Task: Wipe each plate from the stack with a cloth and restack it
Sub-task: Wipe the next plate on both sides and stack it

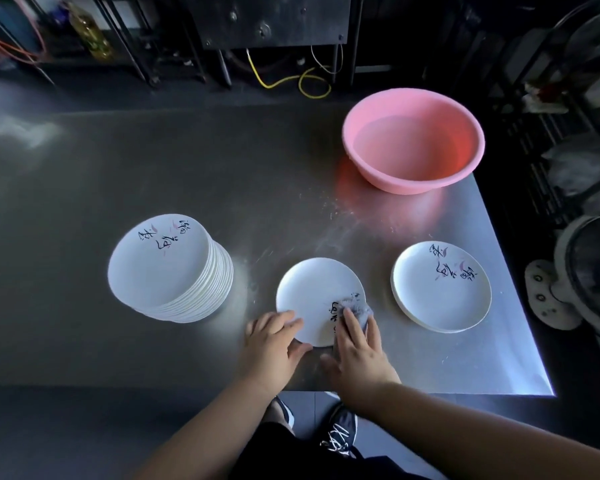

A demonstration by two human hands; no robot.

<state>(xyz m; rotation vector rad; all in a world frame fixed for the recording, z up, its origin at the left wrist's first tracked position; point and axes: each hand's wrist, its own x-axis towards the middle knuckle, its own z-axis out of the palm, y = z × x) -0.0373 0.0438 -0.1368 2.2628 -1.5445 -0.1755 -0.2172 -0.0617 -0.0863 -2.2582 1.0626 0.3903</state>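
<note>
A tall stack of white plates [168, 268] with black brush lettering stands on the left of the steel table. A single plate [314, 292] lies flat near the front edge. My left hand [274, 344] grips its near left rim, fingers over the edge and thumb beside it. My right hand [357, 348] presses a grey cloth [359, 308] flat onto the plate's right side with straight fingers, covering part of the lettering. To the right sits a short stack of two or three plates [440, 285].
A pink plastic basin [413, 140] holding water stands at the back right of the steel table [222, 168]. The table's right edge runs diagonally past the short stack. A fan and racks stand off to the right. My shoes show below the front edge.
</note>
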